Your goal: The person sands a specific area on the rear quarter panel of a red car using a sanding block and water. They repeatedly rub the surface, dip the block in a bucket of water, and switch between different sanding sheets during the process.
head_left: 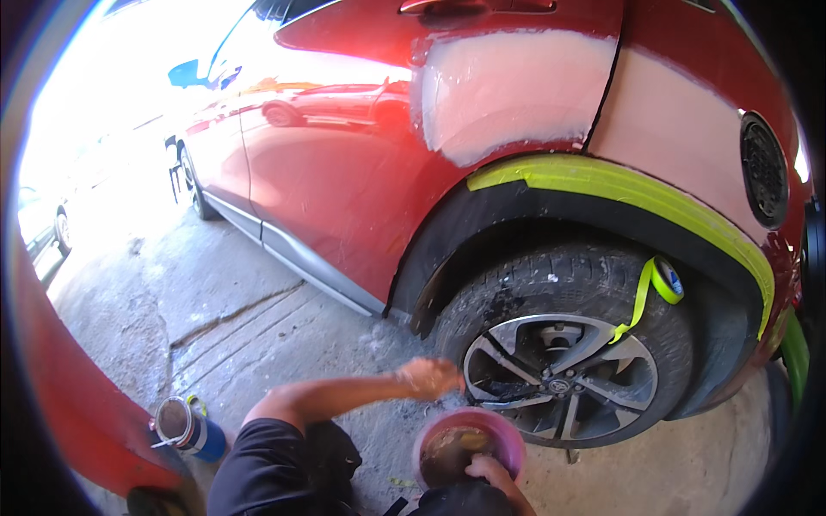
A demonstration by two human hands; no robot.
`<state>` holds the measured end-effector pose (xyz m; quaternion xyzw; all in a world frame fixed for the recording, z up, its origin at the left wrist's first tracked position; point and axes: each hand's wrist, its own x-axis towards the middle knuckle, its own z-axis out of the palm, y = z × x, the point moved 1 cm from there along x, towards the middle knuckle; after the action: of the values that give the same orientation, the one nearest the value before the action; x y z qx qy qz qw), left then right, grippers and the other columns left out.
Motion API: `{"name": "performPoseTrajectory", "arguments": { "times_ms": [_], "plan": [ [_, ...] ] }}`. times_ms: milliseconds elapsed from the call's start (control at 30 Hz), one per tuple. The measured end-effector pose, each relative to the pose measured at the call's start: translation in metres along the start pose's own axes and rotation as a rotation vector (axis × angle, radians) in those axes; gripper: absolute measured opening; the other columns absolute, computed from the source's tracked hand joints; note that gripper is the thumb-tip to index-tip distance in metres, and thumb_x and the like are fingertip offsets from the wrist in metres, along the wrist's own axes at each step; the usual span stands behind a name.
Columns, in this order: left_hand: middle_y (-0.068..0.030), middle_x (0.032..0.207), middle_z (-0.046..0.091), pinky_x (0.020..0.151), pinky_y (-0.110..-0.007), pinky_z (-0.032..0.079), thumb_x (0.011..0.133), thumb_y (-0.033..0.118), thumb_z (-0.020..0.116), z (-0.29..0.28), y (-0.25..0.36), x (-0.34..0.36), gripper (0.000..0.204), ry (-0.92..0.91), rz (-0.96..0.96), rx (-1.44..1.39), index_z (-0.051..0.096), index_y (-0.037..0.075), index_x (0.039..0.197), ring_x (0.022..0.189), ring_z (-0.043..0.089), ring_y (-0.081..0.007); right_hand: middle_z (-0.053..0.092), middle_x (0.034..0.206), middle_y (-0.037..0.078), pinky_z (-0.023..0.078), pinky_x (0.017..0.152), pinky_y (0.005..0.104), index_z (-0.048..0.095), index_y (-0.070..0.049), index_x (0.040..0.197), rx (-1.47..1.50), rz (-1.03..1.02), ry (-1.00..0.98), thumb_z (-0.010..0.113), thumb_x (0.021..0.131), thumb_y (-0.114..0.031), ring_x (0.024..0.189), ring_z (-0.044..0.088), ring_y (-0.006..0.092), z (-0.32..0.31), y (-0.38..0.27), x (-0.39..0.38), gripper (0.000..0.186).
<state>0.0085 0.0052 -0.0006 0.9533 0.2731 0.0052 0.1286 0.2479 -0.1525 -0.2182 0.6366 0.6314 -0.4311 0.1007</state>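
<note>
My left hand (430,378) is stretched out in front of the wheel (559,378), above and left of a pink bucket (516,443). It is smeared by motion, so its fingers do not show clearly. My right hand (490,471) reaches over the near right side of the bucket, its fingers curled down into it. Murky brown water (443,456) lies in the bucket, with a yellowish-brown shape (473,443) beside the right hand. What that hand grips, if anything, cannot be made out.
The red car (327,172) has pale sanded patches (516,86) and yellow-green masking tape (619,182) along its wheel arch. A tape roll (665,279) hangs against the tyre, its loose strip reaching the rim. A blue can (202,439) stands left, beside a red surface (77,387).
</note>
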Motion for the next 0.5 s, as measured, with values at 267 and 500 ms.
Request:
{"name": "performPoseTrajectory", "arguments": {
  "times_ms": [267, 500],
  "plan": [
    [-0.0095, 0.107, 0.077, 0.084, -0.047, 0.06, 0.08, 0.057, 0.071, 0.081, 0.029, 0.066, 0.045, -0.35, -0.216, -0.16, 0.079, 0.016, 0.098, 0.101, 0.074, -0.0307, 0.065, 0.136, 0.024, 0.048, 0.107, 0.046, 0.066, -0.004, 0.133, -0.137, -0.279, 0.265, 0.07, 0.087, -0.036, 0.124, 0.064, 0.0376, 0.04, 0.068, 0.023, 0.057],
    [-0.009, 0.103, 0.078, 0.084, -0.046, 0.06, 0.079, 0.057, 0.073, 0.089, -0.01, 0.047, 0.046, -0.269, -0.332, -0.085, 0.08, 0.016, 0.1, 0.1, 0.075, -0.0296, 0.072, 0.126, 0.02, 0.049, 0.104, 0.0403, 0.066, 0.0, 0.132, 0.538, -0.303, 0.193, 0.075, 0.093, -0.03, 0.119, 0.067, 0.0318, -0.023, -0.012, -0.026, 0.051]
  ]
}}
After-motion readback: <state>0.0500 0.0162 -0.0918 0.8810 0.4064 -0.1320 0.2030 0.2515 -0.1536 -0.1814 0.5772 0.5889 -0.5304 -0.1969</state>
